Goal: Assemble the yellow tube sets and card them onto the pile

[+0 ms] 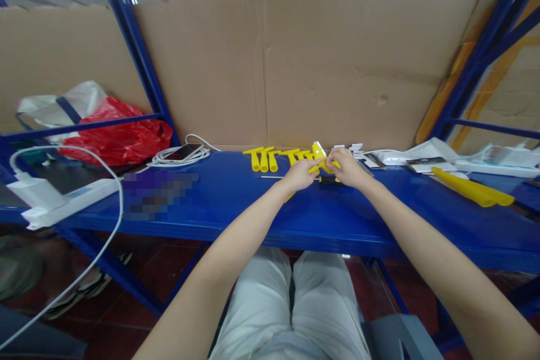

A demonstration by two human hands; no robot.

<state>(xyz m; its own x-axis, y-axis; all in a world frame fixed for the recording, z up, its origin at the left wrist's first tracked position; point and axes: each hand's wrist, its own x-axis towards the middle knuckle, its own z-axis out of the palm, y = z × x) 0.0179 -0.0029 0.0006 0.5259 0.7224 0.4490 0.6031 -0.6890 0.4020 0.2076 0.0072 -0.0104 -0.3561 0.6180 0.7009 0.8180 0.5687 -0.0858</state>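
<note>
My left hand (300,174) and my right hand (346,167) meet over the blue bench, fingers closed around a yellow scraper (318,151) with a shiny plate at its upper end. Its lower part is hidden by my fingers. A screwdriver (328,179) with a black and yellow handle lies beneath my hands, its thin shaft pointing left. Just left of them, several yellow T-shaped handles (264,161) stand in a row near the cardboard. Small white pieces (355,149) lie behind my right hand.
Long yellow tubular pieces (470,187) and plastic packets (426,152) lie on the right. To the left are a coiled white cable (179,154), a power strip (80,199) and a red bag (122,132). Cardboard (337,67) walls off the back. Another person's foot (99,284) shows below left.
</note>
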